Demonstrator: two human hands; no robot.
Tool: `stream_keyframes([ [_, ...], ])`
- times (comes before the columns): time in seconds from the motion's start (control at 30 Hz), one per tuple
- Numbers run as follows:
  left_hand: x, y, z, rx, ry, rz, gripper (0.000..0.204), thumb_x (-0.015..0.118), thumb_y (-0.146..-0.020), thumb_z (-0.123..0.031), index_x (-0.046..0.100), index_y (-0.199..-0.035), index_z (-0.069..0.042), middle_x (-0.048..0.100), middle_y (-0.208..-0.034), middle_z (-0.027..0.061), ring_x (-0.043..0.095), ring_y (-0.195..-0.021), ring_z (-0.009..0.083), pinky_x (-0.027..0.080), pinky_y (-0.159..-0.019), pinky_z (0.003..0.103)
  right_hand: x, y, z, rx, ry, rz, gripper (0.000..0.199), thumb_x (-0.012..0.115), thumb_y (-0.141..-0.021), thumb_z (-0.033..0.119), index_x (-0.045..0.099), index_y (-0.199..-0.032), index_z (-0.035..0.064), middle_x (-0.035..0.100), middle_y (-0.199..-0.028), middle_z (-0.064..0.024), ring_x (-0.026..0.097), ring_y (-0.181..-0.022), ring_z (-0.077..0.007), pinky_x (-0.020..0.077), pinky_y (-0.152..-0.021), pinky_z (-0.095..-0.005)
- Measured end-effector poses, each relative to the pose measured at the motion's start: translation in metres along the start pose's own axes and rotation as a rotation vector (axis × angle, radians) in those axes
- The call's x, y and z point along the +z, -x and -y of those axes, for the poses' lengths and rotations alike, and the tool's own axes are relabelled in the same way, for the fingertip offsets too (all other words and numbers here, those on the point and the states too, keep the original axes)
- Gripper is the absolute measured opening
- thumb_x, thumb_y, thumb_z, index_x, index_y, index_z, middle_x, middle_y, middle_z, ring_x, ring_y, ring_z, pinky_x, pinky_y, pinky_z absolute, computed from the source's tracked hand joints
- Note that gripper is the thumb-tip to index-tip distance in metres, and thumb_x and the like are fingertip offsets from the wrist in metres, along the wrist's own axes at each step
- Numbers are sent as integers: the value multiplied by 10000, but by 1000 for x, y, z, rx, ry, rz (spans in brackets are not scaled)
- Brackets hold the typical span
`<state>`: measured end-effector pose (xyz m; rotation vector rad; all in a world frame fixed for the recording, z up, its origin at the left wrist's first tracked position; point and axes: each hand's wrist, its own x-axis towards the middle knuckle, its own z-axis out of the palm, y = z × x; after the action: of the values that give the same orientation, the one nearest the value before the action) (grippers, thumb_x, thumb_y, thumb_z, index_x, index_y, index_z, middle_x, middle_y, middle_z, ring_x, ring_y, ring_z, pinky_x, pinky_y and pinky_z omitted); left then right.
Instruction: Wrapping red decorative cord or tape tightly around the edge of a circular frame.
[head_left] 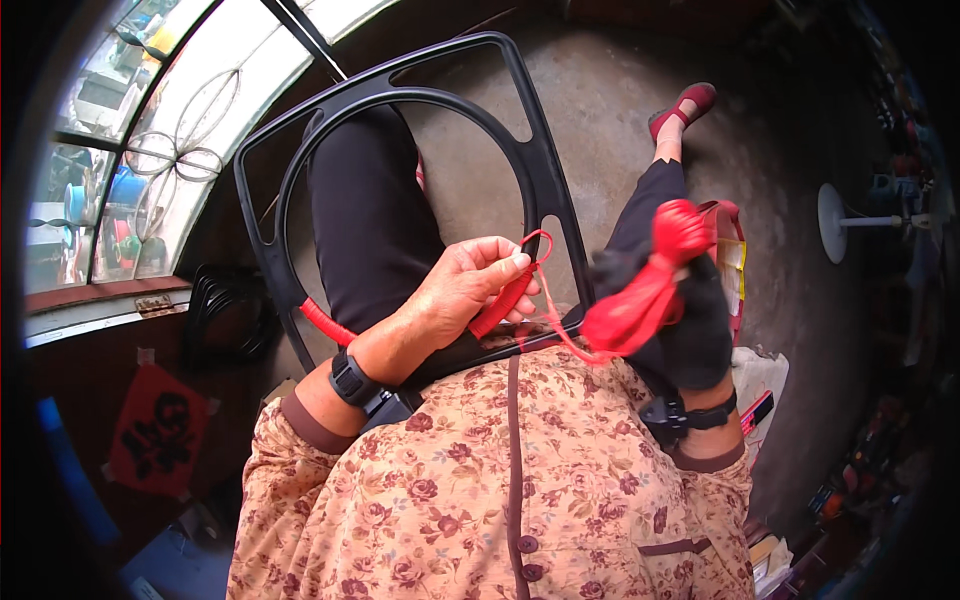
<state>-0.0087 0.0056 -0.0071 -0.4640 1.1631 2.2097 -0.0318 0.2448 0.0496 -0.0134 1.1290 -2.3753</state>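
A black plastic frame (548, 175), square outside with a round ring inside, lies across my lap. Red cord is wound tightly round the near part of its ring; one wrapped stretch (326, 322) shows left of my wrist. My bare left hand (465, 285) grips the ring at the right end of the winding, thumb and forefinger pinching the red cord there. A small cord loop stands above the thumb. My right hand (697, 335), in a black glove, is closed round a bundle of red cord (640, 305), blurred by motion. A loose strand runs between the hands.
A barred window (190, 140) is at the upper left, with dark stacked frames (230, 315) below it. To the right stand a white round-ended object (832, 223) and a bag (735, 260) beside my leg. Concrete floor (600, 100) stretches ahead.
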Motion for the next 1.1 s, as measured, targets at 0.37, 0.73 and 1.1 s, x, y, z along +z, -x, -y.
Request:
stream_keyframes([
  [0.37, 5, -3, 6, 33, 73, 39, 136, 558, -961, -189, 559, -989, -56, 664, -821, 119, 663, -648, 167, 568, -564, 264, -108, 25, 57, -240, -275, 55, 344, 422, -998, 280, 466, -1232, 32, 424, -684, 11, 422, -484, -63, 346, -486, -248],
  [0.73, 1, -5, 8, 201, -198, -74, 112, 630, -907, -148, 593, -919, -43, 669, -868, 79, 641, -761, 131, 526, -668, 244, -26, -86, 44, -612, 1103, -259, 420, 588, -866, 81, 522, -1280, 57, 626, -1156, -116, 606, -1069, -237, 451, -947, -321],
  [1.1, 0, -11, 15, 570, -697, -195, 129, 689, -846, -116, 670, -905, -4, 574, -1130, 168, 570, -1052, 166, 458, -854, 308, 53, -129, -43, -1019, 2094, 721, 82, 609, -640, 126, 644, -709, 96, 610, -1055, -108, 521, -1192, -276, 330, -1085, -484],
])
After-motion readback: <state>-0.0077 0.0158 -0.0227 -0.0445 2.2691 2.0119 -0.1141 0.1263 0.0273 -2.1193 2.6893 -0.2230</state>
